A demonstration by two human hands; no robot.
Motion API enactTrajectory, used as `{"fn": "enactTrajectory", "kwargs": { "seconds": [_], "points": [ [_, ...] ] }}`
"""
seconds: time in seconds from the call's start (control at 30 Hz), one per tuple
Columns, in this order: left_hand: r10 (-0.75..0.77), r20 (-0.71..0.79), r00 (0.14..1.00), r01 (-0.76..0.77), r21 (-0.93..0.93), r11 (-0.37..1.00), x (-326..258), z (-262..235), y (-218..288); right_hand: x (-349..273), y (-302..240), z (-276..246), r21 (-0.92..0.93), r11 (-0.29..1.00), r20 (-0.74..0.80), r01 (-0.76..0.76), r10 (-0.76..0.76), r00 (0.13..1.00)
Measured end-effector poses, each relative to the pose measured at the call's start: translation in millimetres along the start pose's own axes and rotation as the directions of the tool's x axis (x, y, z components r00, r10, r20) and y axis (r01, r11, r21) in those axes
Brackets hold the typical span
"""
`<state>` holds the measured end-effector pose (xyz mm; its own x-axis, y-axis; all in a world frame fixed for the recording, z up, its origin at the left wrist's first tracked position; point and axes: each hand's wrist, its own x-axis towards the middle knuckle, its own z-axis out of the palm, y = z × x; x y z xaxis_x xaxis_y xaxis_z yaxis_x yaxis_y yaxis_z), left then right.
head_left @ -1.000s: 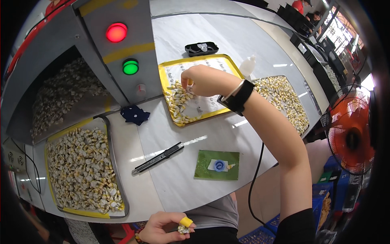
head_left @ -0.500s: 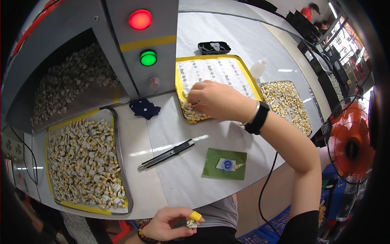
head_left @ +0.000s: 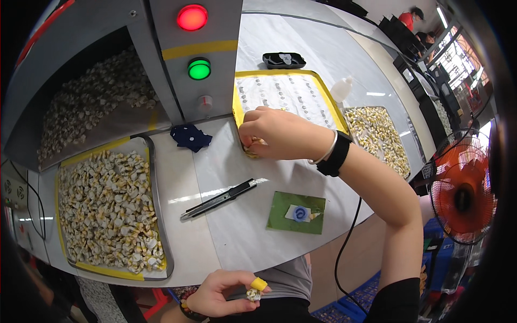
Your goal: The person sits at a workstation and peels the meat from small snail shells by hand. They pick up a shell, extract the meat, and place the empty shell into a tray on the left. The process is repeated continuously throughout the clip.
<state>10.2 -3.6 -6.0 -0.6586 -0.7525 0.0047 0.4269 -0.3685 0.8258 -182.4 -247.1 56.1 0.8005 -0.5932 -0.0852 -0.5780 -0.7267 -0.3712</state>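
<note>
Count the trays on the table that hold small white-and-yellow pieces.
3: the left tray, the middle tray partly beneath the right hand, and the right tray. The grey machine may hide another.

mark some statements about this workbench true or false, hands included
1. The right hand is over the tray lined with patterned paper. True.
2. The left hand holds the cutter. False: the left hand pinches a small white-and-yellow piece; the cutter lies on the table.
3. A round blue thing shows on the green mat. True.
4. The red light is unlit. False: the red light glows.
</note>
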Motion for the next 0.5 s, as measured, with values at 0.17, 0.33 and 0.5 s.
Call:
{"fn": "enactTrajectory", "kwargs": {
  "seconds": [0.17, 0.33, 0.5],
  "points": [
    [-0.018, -0.033, 0.999, 0.016, -0.054, 0.998, -5, -2, -3, -9, 15, -3, -0.16, 0.987, -0.03, -0.004, -0.001, 1.0],
    [-0.003, -0.013, 1.0, 0.002, -0.055, 0.998, -2, -2, -2, -1, 10, 6, 0.007, 0.996, -0.136, 0.091, -0.09, 0.987],
    [0.04, 0.003, 0.999, -0.04, -0.004, 0.999, -1, -4, -1, 2, 3, 5, -0.101, 0.995, 0.014, 0.001, 0.0, 1.0]
  ]
}}
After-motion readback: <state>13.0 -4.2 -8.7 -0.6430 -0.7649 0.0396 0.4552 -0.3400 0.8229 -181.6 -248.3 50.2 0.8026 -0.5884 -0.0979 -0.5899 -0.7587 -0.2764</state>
